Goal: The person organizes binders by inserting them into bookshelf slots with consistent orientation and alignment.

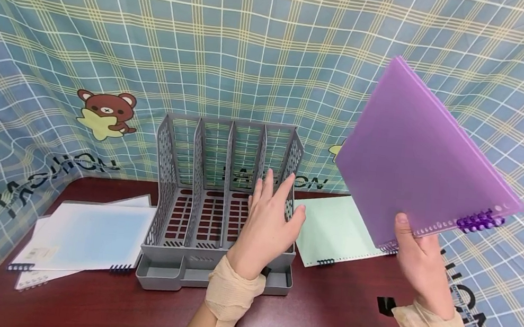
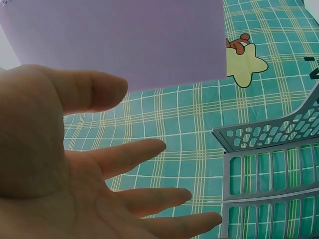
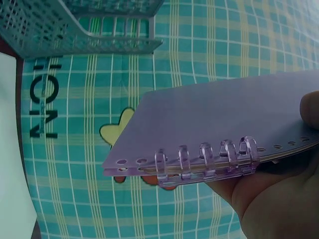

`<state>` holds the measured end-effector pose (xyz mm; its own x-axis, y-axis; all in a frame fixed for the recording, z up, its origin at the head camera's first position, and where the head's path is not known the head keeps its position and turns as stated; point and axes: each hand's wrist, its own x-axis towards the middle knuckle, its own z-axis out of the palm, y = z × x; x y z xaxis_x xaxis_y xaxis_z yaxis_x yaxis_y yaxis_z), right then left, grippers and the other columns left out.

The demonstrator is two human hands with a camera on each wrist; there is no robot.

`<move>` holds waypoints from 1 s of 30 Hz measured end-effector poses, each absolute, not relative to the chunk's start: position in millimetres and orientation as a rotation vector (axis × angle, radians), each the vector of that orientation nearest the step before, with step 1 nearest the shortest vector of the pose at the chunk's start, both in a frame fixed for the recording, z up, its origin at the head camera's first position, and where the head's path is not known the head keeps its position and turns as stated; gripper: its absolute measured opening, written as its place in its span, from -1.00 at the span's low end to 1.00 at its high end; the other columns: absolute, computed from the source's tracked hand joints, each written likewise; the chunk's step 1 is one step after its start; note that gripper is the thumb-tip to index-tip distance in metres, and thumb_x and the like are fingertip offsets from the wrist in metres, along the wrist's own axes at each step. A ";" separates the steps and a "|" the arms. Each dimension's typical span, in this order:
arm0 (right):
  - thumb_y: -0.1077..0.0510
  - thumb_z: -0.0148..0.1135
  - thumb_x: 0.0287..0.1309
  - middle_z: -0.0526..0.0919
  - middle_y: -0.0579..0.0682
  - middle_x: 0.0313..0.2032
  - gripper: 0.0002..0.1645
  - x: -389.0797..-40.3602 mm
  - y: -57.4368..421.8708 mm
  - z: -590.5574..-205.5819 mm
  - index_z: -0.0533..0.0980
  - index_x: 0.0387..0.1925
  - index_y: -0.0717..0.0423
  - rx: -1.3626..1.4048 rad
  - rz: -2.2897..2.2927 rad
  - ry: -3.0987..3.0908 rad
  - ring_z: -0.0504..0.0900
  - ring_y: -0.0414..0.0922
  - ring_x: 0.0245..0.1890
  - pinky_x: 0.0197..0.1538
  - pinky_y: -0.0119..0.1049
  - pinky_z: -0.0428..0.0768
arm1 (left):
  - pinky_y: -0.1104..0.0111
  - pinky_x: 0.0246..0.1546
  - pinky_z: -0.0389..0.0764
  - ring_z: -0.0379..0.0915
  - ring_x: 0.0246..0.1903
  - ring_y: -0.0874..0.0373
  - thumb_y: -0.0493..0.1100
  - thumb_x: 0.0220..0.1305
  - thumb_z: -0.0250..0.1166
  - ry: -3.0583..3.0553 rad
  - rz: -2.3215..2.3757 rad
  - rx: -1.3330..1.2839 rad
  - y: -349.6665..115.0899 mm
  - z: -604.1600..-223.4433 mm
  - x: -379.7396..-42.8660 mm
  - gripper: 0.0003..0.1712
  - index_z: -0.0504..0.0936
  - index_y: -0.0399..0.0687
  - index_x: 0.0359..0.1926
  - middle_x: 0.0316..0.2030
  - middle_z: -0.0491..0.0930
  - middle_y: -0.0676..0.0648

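Observation:
My right hand (image 1: 424, 266) grips a purple loose-leaf notebook (image 1: 426, 149) by its bound edge, with the thumb across the cover. The notebook is raised and tilted above the table's right side, and clear purple binding rings (image 3: 207, 157) show in the right wrist view. My left hand (image 1: 262, 227) holds nothing; its fingers are spread in front of the right part of a grey desk file organizer (image 1: 170, 256). Upright dividers split the organizer into several slots, with shallow trays along its front. In the left wrist view, the notebook's cover (image 2: 124, 40) appears beyond the thumb.
A pale green ring-bound notebook (image 1: 332, 229) lies right of the organizer, partly behind the purple one. Overlapping white and light-blue notebooks (image 1: 91, 236) lie to the left. A plaid curtain (image 1: 235, 49) surrounds the dark red table (image 1: 317, 318). Black tape (image 1: 386, 306) sticks near the right wrist.

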<state>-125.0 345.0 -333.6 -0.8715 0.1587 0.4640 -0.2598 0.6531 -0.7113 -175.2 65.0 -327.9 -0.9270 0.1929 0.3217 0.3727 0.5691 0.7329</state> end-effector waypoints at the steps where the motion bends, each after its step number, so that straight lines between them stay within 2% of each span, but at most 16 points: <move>1: -0.03 -0.13 0.51 0.51 0.00 0.14 -0.47 -124.3 343.0 -333.5 0.40 0.33 0.13 0.071 1.146 -2.371 0.40 -0.38 0.12 0.14 -0.63 0.26 | -0.23 0.39 -0.14 -0.39 0.51 -0.18 0.14 0.39 0.09 -2.595 -1.284 -0.475 64.8 -327.7 -175.1 -0.28 0.19 0.27 0.53 0.56 -0.23 -0.15; 5: -0.07 -0.13 0.50 0.53 -0.17 0.07 -0.46 -121.9 335.1 -332.8 0.46 0.26 0.17 0.043 1.170 -2.370 0.42 -0.38 0.11 0.11 -0.63 0.27 | -0.26 0.38 -0.14 -0.38 0.51 -0.20 0.14 0.39 0.08 -2.586 -1.283 -0.477 64.4 -327.4 -174.6 -0.29 0.20 0.30 0.52 0.57 -0.24 -0.12; 9: -0.01 -0.13 0.51 0.56 -0.22 0.02 -0.49 -123.1 328.8 -331.5 0.47 0.22 0.23 0.099 1.201 -2.320 0.46 -0.35 0.08 0.11 -0.63 0.30 | -0.27 0.37 -0.13 -0.36 0.50 -0.21 0.13 0.39 0.09 -2.575 -1.282 -0.473 64.4 -327.9 -175.3 -0.30 0.21 0.32 0.52 0.57 -0.23 -0.12; 17: 0.10 -0.15 0.51 0.60 -0.13 -0.03 -0.54 -119.8 315.5 -323.6 0.48 0.12 0.36 0.213 1.307 -2.206 0.52 -0.25 0.07 0.13 -0.56 0.34 | -0.28 0.37 -0.14 -0.37 0.50 -0.19 0.15 0.39 0.08 -2.570 -1.282 -0.455 59.4 -326.5 -173.3 -0.30 0.19 0.36 0.52 0.57 -0.24 -0.08; 23: 0.17 -0.12 0.50 0.60 -0.10 0.03 -0.58 -116.4 305.5 -318.7 0.49 0.17 0.31 0.266 1.422 -2.111 0.47 -0.22 0.16 0.22 -0.54 0.31 | -0.24 0.39 -0.15 -0.39 0.51 -0.16 0.15 0.40 0.08 -2.564 -1.291 -0.456 54.2 -322.9 -171.6 -0.31 0.18 0.39 0.52 0.57 -0.28 -0.07; 27: 0.27 -0.13 0.47 0.64 -0.04 -0.03 -0.61 -118.5 301.1 -317.3 0.49 0.09 0.46 0.389 1.479 -2.016 0.51 -0.17 0.14 0.24 -0.49 0.33 | -0.19 0.41 -0.16 -0.40 0.51 -0.15 0.16 0.40 0.06 -2.557 -1.300 -0.449 51.1 -320.3 -170.5 -0.31 0.18 0.39 0.52 0.57 -0.30 -0.07; 30: 0.31 -0.13 0.46 0.64 0.01 -0.07 -0.64 -119.6 298.2 -317.1 0.50 0.04 0.48 0.445 1.497 -1.973 0.51 -0.14 0.12 0.24 -0.47 0.33 | -0.19 0.41 -0.16 -0.41 0.51 -0.14 0.16 0.40 0.07 -2.556 -1.305 -0.442 49.4 -319.3 -169.5 -0.30 0.18 0.38 0.52 0.57 -0.30 -0.07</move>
